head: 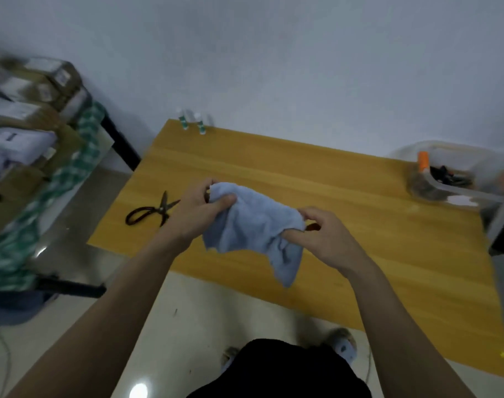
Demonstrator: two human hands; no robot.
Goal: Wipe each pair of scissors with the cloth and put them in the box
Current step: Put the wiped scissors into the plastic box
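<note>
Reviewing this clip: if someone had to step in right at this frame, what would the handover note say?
Left hand: grips one end of the light blue cloth, held above the wooden table.
Right hand: pinches the other end of the cloth; a small reddish-brown bit shows at its fingers, possibly a scissors handle wrapped inside, but that cannot be confirmed.
Black scissors: lying part open on the table, left of the hands, untouched.
Clear plastic box: at the table's far right edge, dark items already inside, too blurred to identify.
Done: unclear, possibly some pairs boxed.
Left: finish the current wipe, then wipe and box the black scissors.
</note>
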